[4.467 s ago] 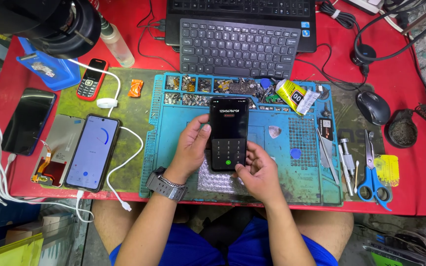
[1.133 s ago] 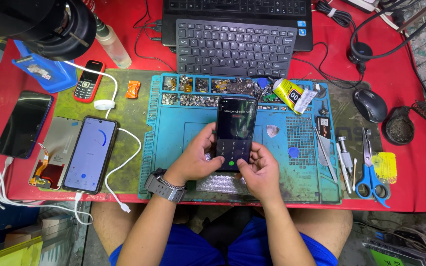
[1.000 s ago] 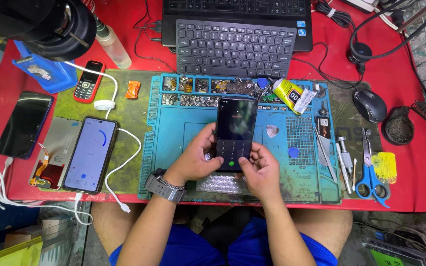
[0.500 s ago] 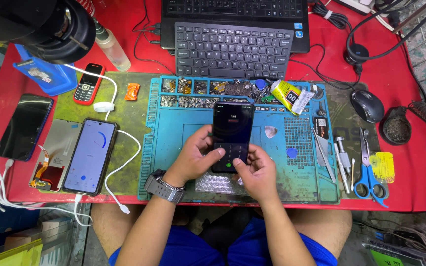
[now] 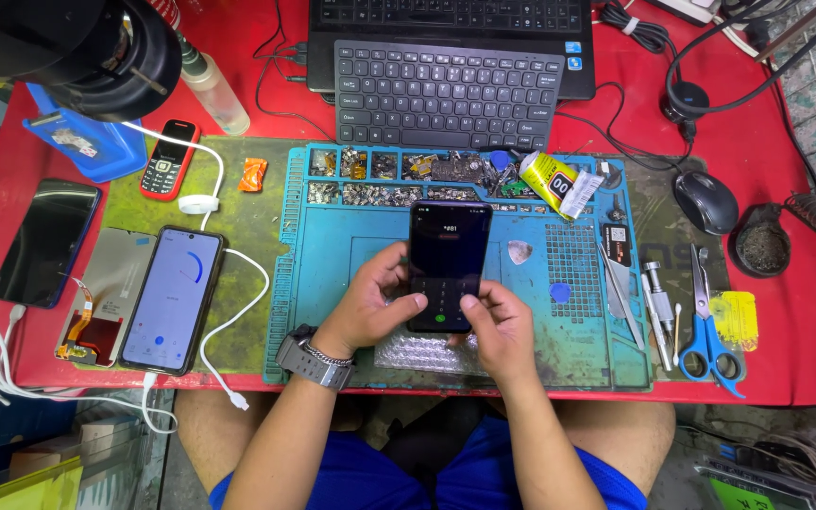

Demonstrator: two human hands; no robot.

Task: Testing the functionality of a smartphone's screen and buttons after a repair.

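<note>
Both hands grip a dark phone (image 5: 449,264) over the middle of the blue mat (image 5: 332,283) — left hand (image 5: 370,307) wrapped round its left edge, right hand (image 5: 498,326) cupping its near right corner, thumbs on the lit screen.

Bright, even light from overhead; soft short shadows under the hands. Colours vivid, focus sharp throughout. Slight wide-angle bending at the edges; faint glare on the lit phone (image 5: 449,264).
</note>
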